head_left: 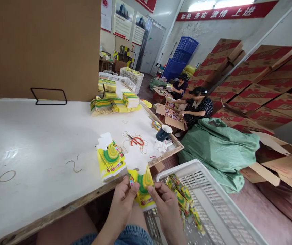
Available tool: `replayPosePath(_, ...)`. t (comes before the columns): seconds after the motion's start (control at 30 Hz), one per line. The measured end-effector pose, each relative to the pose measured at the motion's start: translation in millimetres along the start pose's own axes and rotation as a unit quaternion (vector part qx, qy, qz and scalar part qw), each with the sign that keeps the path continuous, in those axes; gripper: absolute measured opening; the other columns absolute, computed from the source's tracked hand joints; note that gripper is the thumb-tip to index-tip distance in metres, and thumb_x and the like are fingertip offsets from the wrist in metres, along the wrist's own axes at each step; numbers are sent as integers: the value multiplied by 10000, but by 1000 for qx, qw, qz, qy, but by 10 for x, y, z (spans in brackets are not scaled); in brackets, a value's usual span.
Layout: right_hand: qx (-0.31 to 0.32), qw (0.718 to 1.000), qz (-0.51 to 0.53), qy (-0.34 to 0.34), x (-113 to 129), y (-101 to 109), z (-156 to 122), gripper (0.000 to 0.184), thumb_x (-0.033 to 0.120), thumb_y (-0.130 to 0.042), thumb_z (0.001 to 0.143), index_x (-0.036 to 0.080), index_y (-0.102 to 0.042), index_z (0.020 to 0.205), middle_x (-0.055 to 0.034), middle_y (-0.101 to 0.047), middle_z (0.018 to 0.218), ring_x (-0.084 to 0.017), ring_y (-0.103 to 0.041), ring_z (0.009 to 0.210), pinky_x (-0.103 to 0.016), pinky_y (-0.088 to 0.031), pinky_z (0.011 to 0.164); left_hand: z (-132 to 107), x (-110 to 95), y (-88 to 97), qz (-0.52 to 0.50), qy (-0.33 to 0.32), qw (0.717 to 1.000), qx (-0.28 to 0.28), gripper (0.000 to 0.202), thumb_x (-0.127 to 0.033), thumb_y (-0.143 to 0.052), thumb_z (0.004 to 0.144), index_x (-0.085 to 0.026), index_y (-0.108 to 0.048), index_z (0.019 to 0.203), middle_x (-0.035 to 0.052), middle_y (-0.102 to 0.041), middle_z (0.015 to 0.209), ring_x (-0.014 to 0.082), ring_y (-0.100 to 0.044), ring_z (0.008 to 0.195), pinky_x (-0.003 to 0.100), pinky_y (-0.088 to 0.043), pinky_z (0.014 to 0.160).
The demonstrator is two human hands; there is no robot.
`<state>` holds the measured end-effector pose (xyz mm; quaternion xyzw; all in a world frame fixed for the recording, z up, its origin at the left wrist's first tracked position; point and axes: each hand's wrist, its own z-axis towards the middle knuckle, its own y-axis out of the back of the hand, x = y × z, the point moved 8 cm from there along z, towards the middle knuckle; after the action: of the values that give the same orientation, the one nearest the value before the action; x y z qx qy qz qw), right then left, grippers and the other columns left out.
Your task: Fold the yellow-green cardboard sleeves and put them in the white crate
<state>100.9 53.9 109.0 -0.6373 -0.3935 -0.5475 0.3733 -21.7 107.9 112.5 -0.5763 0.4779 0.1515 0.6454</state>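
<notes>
Both my hands hold one small yellow-and-green printed carton (143,185) just below the table's front edge. My left hand (124,200) pinches its left side with closed fingers. On the carton's right side my right hand (165,200) grips with thumb and fingers. A short stack of the same flat cartons (110,160) lies on the white table (41,143) close to my left hand. To the right of my right hand stands a white plastic crate (212,207) holding several folded cartons (184,200).
More carton stacks (112,103) sit at the table's far end. Red scissors (136,140), rubber bands (7,176) and a dark mug (163,132) lie on the table. A green sack (220,149) and cardboard boxes (263,81) fill the right. Two people sit on the floor beyond.
</notes>
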Motion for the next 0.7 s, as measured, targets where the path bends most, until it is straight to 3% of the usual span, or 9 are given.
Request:
replayPosePath(0.17, -5, 993, -110, 43, 54, 116, -55, 213, 382, -676, 784, 182, -611, 815, -17, -621, 681, -163, -569, 620, -267, -478, 581, 12, 16, 17, 63, -21, 998, -20, 454, -305, -688, 762, -174, -539, 1170, 108, -667, 1179, 271, -617, 1078, 373, -494, 902)
replayPosePath(0.3, 21, 982, -159, 99, 259, 144, -78, 308, 348, -617, 836, 214, -577, 1111, -68, -634, 965, -170, -581, 728, -274, -493, 656, -36, 74, -115, 86, 2, 995, 43, 404, -267, -680, 769, -166, -533, 1130, 122, -682, 1135, 279, -627, 1053, 381, -489, 890)
replayPosePath(0.4, 69, 981, -147, 105, 353, 137, -56, 351, 334, -569, 874, 255, -518, 1213, -66, -611, 1044, -162, -582, 764, -276, -496, 710, -89, 75, -183, 45, -2, 997, 68, 532, -249, -667, 791, -235, -360, 1226, 105, -687, 1118, 261, -636, 1037, 372, -502, 847)
replayPosePath(0.53, 137, 976, -140, 94, 429, 136, -31, 345, 328, -562, 882, 265, -493, 1214, -33, -608, 943, -156, -567, 741, -263, -478, 681, -131, 74, -188, 45, -11, 996, 73, 569, -235, -652, 810, -275, -279, 1237, 87, -688, 1095, 238, -642, 1014, 342, -498, 825)
replayPosePath(0.63, 175, 967, -166, 86, 466, 153, -22, 225, 341, -538, 895, 233, -557, 1091, -20, -605, 866, -158, -560, 746, -250, -447, 655, -146, 108, -230, 71, 7, 992, 105, 488, -248, -654, 804, -246, -394, 1217, 79, -696, 1063, 228, -652, 967, 305, -498, 792)
replayPosePath(0.7, 176, 961, -194, 85, 473, 185, -5, 176, 353, -513, 906, 208, -596, 962, -3, -579, 773, -148, -534, 694, -236, -414, 605, -151, 143, -270, 87, 29, 988, 127, 366, -251, -671, 785, -217, -505, 1109, 60, -717, 982, 209, -663, 894, 267, -495, 736)
